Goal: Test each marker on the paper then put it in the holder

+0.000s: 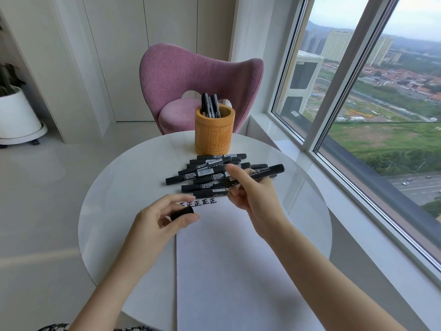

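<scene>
At a round white table (124,177) by a high window, our right hand (253,194) grips a black marker (274,168) just past the paper (233,259). Its long axis runs left to right, the exposed end angled toward the glass and the other end hidden behind our fingers. Our left hand (157,220) pinches a black cap (182,214) at the sheet's far left corner, beside a row of inked characters (202,201). A heap of markers (205,173) lies crosswise beyond, and others stand upright in the yellow holder (214,134).
</scene>
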